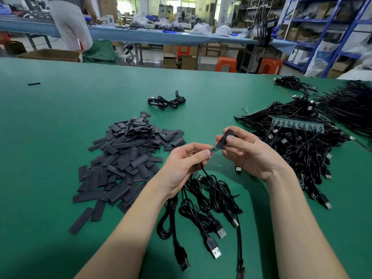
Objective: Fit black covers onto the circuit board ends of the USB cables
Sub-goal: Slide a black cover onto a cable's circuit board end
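Left of the hands, on the green table [60,121], lies a loose heap of flat black covers [128,158], a few strays trailing from it toward the near edge. Beyond the heap, farther from the person, a small coiled bundle of cable [166,101] sits alone, and a single short black piece [34,84] lies well apart to the far left. Just right of the heap, the left hand [187,166] is raised above the table, its fingers [203,153] curled round a black USB cable [204,171] just behind its small green circuit board end [215,150]. That board's tip meets the mouth of a black cover [225,137], which the right hand [249,154] pinches between thumb and forefinger; the board shows only partly inside. Below the hands several more USB cables [201,214] lie looped on the table, their metal plugs pointing toward the person. Right of the right hand is a large tangled pile of cables [298,146] with a strip of green boards among them.
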A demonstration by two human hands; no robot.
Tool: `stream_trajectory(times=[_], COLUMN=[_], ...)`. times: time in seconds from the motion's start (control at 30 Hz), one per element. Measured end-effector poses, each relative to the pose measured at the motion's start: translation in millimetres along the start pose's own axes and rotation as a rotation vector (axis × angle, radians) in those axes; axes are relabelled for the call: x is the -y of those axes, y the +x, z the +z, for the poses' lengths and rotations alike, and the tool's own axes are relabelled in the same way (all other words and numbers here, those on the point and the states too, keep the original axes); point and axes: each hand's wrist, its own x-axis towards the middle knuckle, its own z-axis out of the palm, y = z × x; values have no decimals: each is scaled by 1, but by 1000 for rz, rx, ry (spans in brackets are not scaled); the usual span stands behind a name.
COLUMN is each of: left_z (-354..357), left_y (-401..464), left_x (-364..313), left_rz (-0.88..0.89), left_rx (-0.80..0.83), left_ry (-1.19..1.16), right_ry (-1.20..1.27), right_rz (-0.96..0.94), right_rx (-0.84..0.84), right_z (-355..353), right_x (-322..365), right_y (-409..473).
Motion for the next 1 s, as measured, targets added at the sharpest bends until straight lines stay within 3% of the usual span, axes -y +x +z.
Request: stream_trajectory(times=[0.47,0.7,1.0], left_z=[1,5,2], left_y=[3,4,5], left_x=[0,6,10], left_rz=[7,184,265], left_rx=[-101,-218,-261], left_ry=[-115,247,407], right_ry=[-130,2,96], right_rz=[-103,-53,23], right_rx=[-71,-247,-310], right_z=[13,10,10], right_x=[-13,-16,-24], right_y=[7,12,16])
